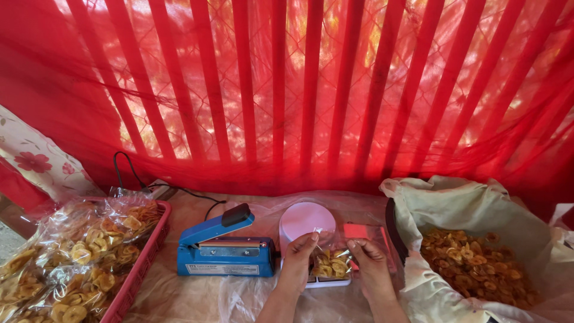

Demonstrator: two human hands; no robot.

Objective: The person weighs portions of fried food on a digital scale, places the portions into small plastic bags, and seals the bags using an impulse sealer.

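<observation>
My left hand (297, 258) and my right hand (369, 263) both pinch the top of a small clear bag of yellow chips (330, 264). The bag rests on a small white scale (308, 222) with a round pinkish platform. A blue heat sealer (224, 246) with a black knob on its raised arm stands just left of my left hand.
A red tray (146, 256) at the left holds several sealed bags of chips (78, 257). A large sack lined with pale cloth (472, 209) at the right is full of loose chips (475, 269). A black cable (128, 173) runs behind. Red netting (287, 90) hangs at the back.
</observation>
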